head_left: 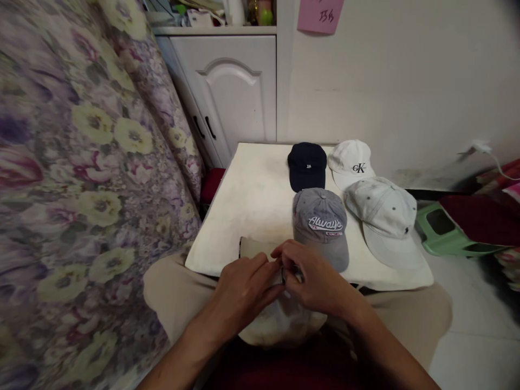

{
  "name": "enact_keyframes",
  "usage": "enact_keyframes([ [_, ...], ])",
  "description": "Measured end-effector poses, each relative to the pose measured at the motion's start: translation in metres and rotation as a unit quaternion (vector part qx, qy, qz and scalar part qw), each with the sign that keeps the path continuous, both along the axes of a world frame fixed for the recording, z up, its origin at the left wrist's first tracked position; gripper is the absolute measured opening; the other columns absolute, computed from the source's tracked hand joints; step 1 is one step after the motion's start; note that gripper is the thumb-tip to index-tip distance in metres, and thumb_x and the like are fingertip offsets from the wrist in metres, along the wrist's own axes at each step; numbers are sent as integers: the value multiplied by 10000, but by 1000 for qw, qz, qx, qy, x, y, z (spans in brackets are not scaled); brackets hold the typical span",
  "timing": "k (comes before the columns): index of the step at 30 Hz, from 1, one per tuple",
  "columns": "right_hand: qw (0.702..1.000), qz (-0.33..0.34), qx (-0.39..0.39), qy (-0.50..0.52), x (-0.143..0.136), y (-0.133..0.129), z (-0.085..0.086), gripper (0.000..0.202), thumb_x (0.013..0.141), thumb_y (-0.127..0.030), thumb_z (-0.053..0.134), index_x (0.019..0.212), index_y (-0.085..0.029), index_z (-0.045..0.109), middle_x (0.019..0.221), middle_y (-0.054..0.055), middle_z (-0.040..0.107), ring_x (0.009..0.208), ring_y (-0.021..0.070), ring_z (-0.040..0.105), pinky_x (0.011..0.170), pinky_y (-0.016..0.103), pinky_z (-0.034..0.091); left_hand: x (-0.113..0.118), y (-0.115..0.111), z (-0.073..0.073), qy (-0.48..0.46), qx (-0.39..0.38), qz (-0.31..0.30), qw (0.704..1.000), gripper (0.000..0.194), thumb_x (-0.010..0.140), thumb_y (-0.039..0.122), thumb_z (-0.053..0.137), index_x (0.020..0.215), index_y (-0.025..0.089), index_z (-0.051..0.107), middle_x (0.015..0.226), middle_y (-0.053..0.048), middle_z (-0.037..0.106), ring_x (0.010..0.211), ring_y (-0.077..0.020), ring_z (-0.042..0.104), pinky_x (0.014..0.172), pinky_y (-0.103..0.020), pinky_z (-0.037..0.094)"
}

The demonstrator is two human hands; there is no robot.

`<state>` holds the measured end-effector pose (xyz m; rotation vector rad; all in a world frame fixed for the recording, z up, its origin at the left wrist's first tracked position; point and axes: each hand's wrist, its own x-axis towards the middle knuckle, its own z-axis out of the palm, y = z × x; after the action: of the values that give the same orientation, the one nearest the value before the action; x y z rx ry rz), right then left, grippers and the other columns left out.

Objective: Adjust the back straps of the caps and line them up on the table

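A pale beige cap (280, 325) rests low in front of my body, its crown toward me and partly covered by my hands. My left hand (247, 284) grips it from the left, with fingers bent over its upper part. My right hand (306, 273) is closed, with thumb and fingertips pinched at the cap's edge close to the left fingertips. The small part between the fingertips is hard to make out. A flat beige piece (258, 246) with a dark edge shows beyond my left fingers. Just past my right hand lies a grey cap (320, 219) with white "Always" lettering.
On the cream padded table (247, 189) also lie a navy cap (307, 165), a white cap (351, 160) with "CK" lettering and a pale grey-green cap (384, 211). A floral curtain (93, 206) hangs at left. A green stool (441, 227) stands right.
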<state>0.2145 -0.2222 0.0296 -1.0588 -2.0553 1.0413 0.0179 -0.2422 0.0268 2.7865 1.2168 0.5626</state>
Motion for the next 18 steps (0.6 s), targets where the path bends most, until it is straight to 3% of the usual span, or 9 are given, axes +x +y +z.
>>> enact_keyframes([
  [5, 996, 28, -63, 61, 8, 4, -1, 166, 821, -49, 556, 780, -205, 514, 1037, 37, 675, 914, 174, 623, 778, 308, 458, 1, 0, 2, -15, 14, -2, 1000, 196, 970, 347, 568, 1090, 196, 540, 823, -6, 599, 667, -185, 584, 571, -299, 407],
  [10, 987, 42, -106, 110, 15, 11, -5, 94, 878, -145, 620, 804, -199, 602, 1073, 55, 701, 1032, 205, 640, 873, 353, 475, 0, 1, 2, -35, 23, -1, 999, 203, 971, 357, 572, 1095, 199, 541, 791, 1, 588, 655, -179, 579, 571, -292, 413],
  [18, 966, 85, -185, 158, 18, 20, -14, 67, 888, -227, 660, 843, -195, 622, 1094, 45, 685, 921, 170, 641, 835, 328, 498, 0, 2, 0, -33, 55, -19, 998, 212, 972, 353, 571, 1102, 190, 531, 782, -1, 583, 632, -177, 565, 557, -288, 415],
])
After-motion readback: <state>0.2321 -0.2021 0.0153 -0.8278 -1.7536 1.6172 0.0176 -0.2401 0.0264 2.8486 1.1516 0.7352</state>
